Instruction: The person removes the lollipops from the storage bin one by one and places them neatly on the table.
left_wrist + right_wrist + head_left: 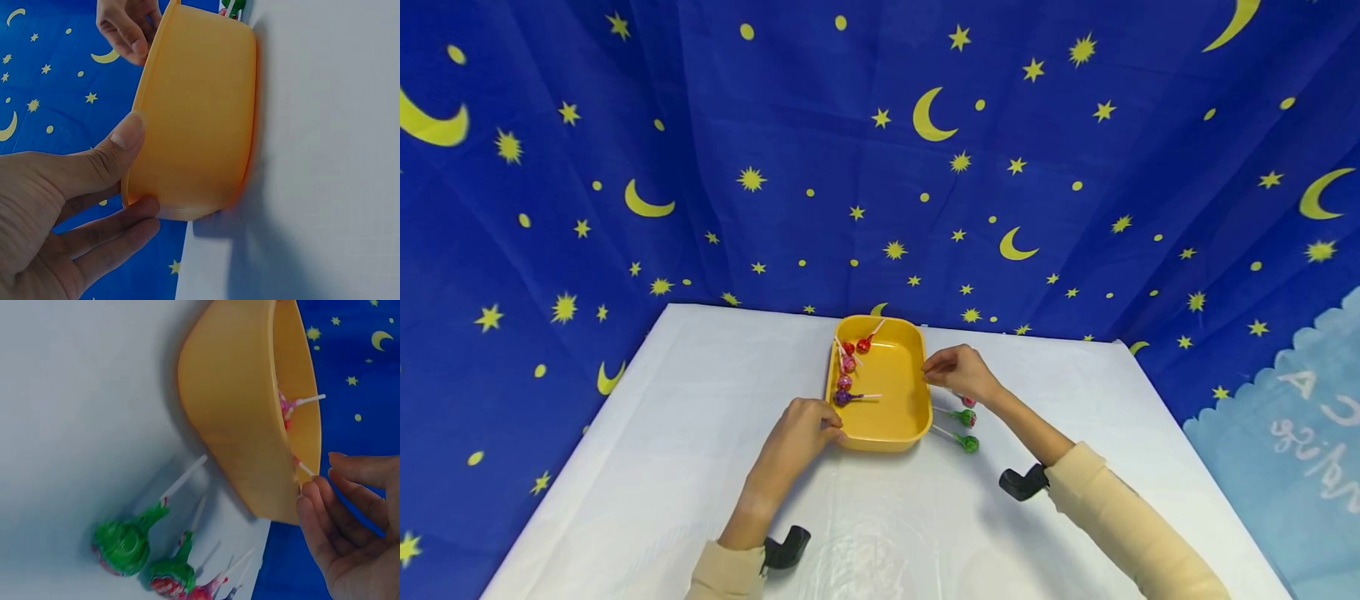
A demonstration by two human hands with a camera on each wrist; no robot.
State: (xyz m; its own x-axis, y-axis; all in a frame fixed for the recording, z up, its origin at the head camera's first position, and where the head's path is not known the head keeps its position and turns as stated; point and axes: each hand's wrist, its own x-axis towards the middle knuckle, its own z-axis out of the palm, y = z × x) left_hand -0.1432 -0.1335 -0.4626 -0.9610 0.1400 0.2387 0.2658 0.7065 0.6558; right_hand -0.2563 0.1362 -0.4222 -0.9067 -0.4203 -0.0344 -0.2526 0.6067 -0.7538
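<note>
- Head view, as from where I stand: yellow tub [891, 400] on the white table [625, 467], lollipops [848, 364] along its left side.
- Left hand [801, 423]: thumb and fingers pinch the rim at the near left corner.
- Right hand [964, 371]: fingers loosely bent at the right rim, thumb held apart from them, nothing visible between.
- Handling, judged by eye: tub light, fairly stiff, smooth enough to slip; lollipops hard, likely to roll if the tub tilts.
- Hold points: opposite sides of the rim — hard squeezing may flex the wall. Take lollipops by the stick.
- Left wrist view: shows the thumb on the tub's outer wall; the contents are hidden.
- Right wrist view: shows the thumb-to-fingertip gap and, beside three loose lollipops [123, 550] outside the tub, part of a fourth — unclear in the head view.
</note>
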